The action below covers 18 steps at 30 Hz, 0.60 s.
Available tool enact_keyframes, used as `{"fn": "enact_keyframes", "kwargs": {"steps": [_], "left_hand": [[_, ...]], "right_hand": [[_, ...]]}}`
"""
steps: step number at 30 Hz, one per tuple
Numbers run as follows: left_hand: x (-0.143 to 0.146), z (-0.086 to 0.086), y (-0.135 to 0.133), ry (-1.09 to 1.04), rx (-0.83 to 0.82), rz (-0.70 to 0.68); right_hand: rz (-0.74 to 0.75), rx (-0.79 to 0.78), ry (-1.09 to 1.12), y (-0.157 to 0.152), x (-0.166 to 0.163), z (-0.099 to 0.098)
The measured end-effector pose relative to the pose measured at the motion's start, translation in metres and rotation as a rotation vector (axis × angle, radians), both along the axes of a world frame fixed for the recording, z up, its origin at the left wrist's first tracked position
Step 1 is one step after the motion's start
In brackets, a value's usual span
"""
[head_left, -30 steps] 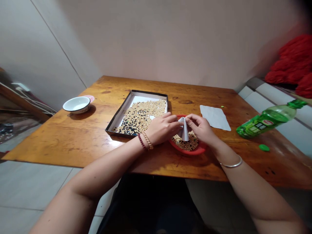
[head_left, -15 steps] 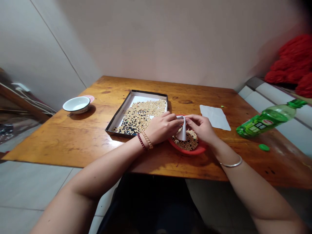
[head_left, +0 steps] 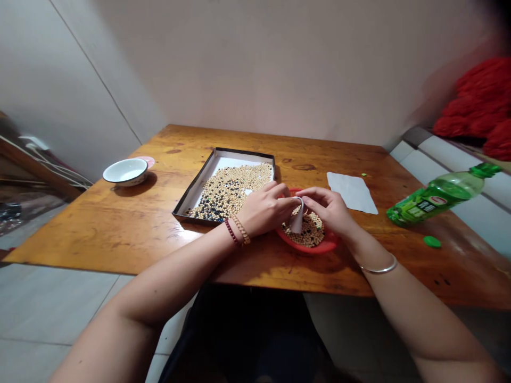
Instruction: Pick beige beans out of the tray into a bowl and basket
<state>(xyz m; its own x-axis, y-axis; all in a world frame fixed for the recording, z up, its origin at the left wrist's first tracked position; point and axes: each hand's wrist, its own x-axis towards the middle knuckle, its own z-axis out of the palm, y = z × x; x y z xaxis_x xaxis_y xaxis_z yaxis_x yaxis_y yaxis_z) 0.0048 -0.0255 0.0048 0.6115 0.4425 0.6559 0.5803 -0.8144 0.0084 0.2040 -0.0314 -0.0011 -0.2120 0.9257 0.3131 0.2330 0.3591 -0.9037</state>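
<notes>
Over a red bowl [head_left: 329, 243] of mixed beans [head_left: 309, 231], both my hands grip a piece of white paper [head_left: 296, 222] that curls like a cone, its lower end hanging just above the beans. My left hand [head_left: 269, 207] pinches its upper left side, wrist beside the box edge. My right hand [head_left: 325, 208] holds the upper right side, thumb and fingers closed on the rim. Left of the bowl lies a shallow black-edged box [head_left: 195, 186] with a spread of pale and dark beans [head_left: 229, 189]. My fingers hide part of the paper.
A white enamel bowl [head_left: 125, 173] stands at the left table edge. To the right are a flat white sheet [head_left: 352, 192], a tilted-looking green drink bottle [head_left: 441, 197] and a green cap [head_left: 432, 241]. Red fabric-like material [head_left: 479, 103] sits at the far right.
The white paper's top has dropped slightly and its curl has shifted, with the lower end tilting a little left. My fingers have moved slightly around it.
</notes>
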Motion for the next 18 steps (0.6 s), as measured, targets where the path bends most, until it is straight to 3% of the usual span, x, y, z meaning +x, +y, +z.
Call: {"fn": "enact_keyframes", "kwargs": {"steps": [5,12,14,18], "left_hand": [[0.0,0.0,0.0,0.009,-0.007,0.03],[-0.001,0.003,0.002,0.043,-0.029,0.063],[-0.003,0.007,0.003,0.029,-0.049,0.147],[-0.016,0.007,0.011,0.113,-0.16,0.444]], "right_hand": [[0.044,-0.064,0.09,0.003,0.003,-0.001],[0.082,-0.121,0.024,0.007,0.003,-0.005],[0.023,-0.096,0.05,0.007,0.003,-0.005],[-0.079,-0.075,0.086,0.008,0.003,-0.007]]}}
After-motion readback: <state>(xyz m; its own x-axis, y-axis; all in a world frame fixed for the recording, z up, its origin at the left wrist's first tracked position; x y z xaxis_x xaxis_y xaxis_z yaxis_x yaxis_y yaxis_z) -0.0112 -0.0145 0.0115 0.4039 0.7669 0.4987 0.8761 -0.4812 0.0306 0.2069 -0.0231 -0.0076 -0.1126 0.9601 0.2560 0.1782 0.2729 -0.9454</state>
